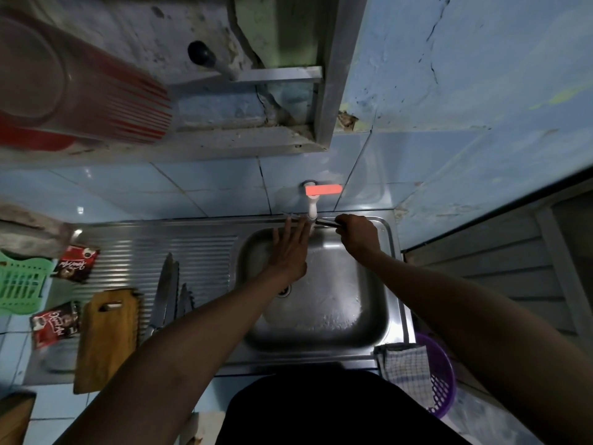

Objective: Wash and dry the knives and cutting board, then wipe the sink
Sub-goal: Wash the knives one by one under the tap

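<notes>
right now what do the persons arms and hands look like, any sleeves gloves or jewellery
Both forearms are bare right up to the frame edge, with no sleeves in view. The left hand and right hand wear no gloves, and no rings, watch or bracelet show. The dim light hides finer detail. Dark clothing covers the torso below.

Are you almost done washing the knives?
Not nearly. The right hand holds one knife under the tap; the left hand rubs its blade. More knives and the cutting board wait on the drainboard. The cloth hangs unused.
</notes>
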